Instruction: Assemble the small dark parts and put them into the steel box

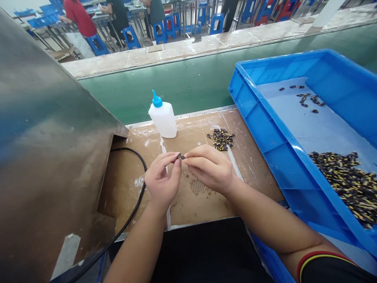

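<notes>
Over the cardboard-covered bench, my left hand (163,175) pinches a small black-and-yellow part (180,156) between thumb and forefinger. My right hand (209,167) meets it from the other side, its fingertips closed on the same part's right end. The part is too small to make out its exact kind. A loose pile of similar black-and-yellow parts (222,139) lies just beyond my right hand. Behind my left hand stands a white squeeze bottle (164,121) with a blue nozzle cap, upright.
A large blue crate (265,129) on the right holds many more such parts on a pale liner. To the left rises a metal housing (53,129), with a black cable (143,192) curving beside it. A green belt (194,82) runs behind the bench; people and blue stools are farther off.
</notes>
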Available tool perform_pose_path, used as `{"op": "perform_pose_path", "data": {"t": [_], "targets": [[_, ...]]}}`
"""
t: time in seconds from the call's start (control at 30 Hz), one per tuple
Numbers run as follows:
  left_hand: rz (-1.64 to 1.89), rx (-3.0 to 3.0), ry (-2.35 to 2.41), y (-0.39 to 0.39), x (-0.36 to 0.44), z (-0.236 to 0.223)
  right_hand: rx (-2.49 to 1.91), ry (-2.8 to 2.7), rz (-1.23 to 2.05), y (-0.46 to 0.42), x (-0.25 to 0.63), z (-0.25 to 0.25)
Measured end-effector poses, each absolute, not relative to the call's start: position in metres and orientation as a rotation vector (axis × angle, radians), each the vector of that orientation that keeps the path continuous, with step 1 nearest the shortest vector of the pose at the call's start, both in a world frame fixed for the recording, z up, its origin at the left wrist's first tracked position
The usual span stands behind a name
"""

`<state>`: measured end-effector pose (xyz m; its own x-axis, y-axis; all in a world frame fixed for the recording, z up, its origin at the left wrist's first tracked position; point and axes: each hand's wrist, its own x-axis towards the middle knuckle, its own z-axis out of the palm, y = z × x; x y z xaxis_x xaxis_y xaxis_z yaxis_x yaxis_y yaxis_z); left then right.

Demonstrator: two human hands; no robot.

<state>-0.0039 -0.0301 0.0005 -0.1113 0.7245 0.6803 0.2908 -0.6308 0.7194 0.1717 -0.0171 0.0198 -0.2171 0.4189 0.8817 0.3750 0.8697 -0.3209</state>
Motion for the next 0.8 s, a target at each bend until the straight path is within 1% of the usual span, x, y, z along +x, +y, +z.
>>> {"op": "perform_pose_path", "data": {"t": [0.3, 0.6, 0.7, 0.8], "targets": [[1.809, 1.955, 1.168, -0.0299, -0.0053, -0.0004, -0.597, -1.857, -0.01, -0.016, 0.1702, 0.0185], [1.838, 1.866, 1.134, -0.0295, -0.0039, -0.0033, -0.566, -1.884, -0.02, -0.0181, 0.168, 0.0192], [1.805, 1.84, 1.122, -0.0301, -0.0046, -0.0021, -0.578, -1.854, 0.024, -0.0191, 0.168, 0.0195], [1.721, 1.877, 1.092, -0.0308, -0.0064, 0.0008, -0.658, -1.755, 0.185, -0.0204, 0.1688, 0.0217]]}}
